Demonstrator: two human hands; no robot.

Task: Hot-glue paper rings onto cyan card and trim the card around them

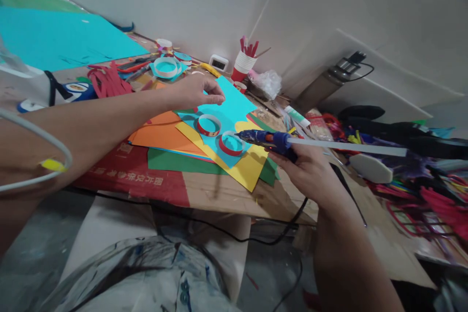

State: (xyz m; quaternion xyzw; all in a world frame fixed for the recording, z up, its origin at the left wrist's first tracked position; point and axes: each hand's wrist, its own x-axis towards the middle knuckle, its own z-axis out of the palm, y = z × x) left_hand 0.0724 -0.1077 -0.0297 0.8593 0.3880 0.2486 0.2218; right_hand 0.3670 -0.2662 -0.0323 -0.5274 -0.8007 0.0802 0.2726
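My right hand (305, 168) is wrapped round a blue glue gun (268, 140) with a long white glue stick coming out of its back. The gun's nozzle points left, at the rim of a red paper ring (231, 144). A second red and white ring (208, 126) stands just to the left. Both rings rest on light blue paper (236, 100), which lies over yellow paper (243, 175). Above the paper, behind the rings, hovers my left hand (201, 91), its fingers bent and thumb near the fingertips; whether it holds something small cannot be made out.
Orange sheets (164, 131) lie left of the rings. Farther back are a white ring (166, 67), a small white clock (219, 62) and stacked cups with red sticks (244, 64). A bottle (329, 83) and craft supplies crowd the right. A black cord (234, 239) hangs along the front edge.
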